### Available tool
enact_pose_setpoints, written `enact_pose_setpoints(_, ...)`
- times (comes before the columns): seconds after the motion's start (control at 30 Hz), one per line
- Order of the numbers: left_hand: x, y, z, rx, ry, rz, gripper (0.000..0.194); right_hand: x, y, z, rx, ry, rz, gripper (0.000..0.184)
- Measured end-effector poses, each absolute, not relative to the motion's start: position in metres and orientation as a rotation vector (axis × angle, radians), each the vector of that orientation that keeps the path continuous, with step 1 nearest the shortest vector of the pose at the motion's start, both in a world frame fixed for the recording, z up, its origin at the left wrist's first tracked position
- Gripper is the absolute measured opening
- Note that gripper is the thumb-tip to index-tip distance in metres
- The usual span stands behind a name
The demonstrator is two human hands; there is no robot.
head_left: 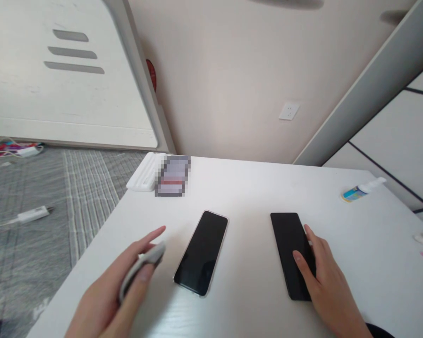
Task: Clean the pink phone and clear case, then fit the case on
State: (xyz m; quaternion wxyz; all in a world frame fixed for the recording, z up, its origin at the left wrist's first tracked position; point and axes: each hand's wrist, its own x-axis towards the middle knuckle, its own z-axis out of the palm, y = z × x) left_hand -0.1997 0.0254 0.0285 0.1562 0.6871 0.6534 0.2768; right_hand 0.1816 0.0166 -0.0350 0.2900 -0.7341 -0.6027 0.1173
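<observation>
In my left hand (109, 291), a small grey folded cloth (157, 252) is pinched between the thumb and fingers, raised above the table's left side. One finger points forward past it. A smartphone (204, 251) with a dark screen and clear case lies face up just right of that hand, untouched. Further right, a second black phone (285, 249) rests on the table. My right hand (329, 277) grips its right edge, thumb over the screen and fingers along the side. The fingers' undersides are hidden.
A white flat case (146, 172) and a pixelated rectangular item (172, 176) lie at the table's (246, 188) far left. A small spray bottle (357, 191) lies at the far right. Left of the table is a grey bed cover (56, 249) with a white charging cable (33, 214).
</observation>
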Motion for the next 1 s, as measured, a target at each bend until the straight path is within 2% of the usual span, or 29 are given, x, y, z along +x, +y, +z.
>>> enact_pose_setpoints(0.07,-0.179,0.023,0.018,2.273,1.852,0.602,0.057,0.174,0.016,-0.034,-1.956,-1.635,0.281,0.062)
enact_pose_setpoints(0.17,-0.14,0.021,0.001,2.593,1.899,0.459,0.1,0.162,0.018,-0.03,-1.942,-1.723,0.273,0.058)
enact_pose_setpoints(0.2,-0.131,0.021,-0.002,2.632,1.936,0.421,0.108,0.158,0.018,-0.028,-1.942,-1.766,0.286,0.056)
enact_pose_setpoints(0.27,-0.122,0.024,-0.003,2.638,1.975,0.363,0.104,0.152,0.02,-0.022,-1.945,-1.86,0.32,0.052)
enact_pose_setpoints(0.37,-0.134,0.032,0.003,2.601,1.986,0.346,0.085,0.14,0.024,-0.013,-1.914,-2.01,0.386,0.05)
enact_pose_setpoints(0.53,-0.185,0.029,0.003,2.494,2.02,0.324,0.063,0.104,0.039,0.003,-1.836,-2.222,0.439,0.056)
enact_pose_setpoints(0.8,-0.238,0.002,0.0,2.388,2.078,0.337,0.07,0.061,0.06,0.012,-1.692,-2.24,0.548,0.06)
enact_pose_setpoints(0.93,-0.21,0.001,0.025,2.554,1.849,0.525,0.078,0.086,0.064,0.022,-1.526,-2.18,0.728,0.049)
enact_pose_setpoints(1.0,-0.183,0.009,0.04,2.625,1.626,0.528,0.085,0.106,0.068,0.029,-1.322,-2.089,0.967,0.05)
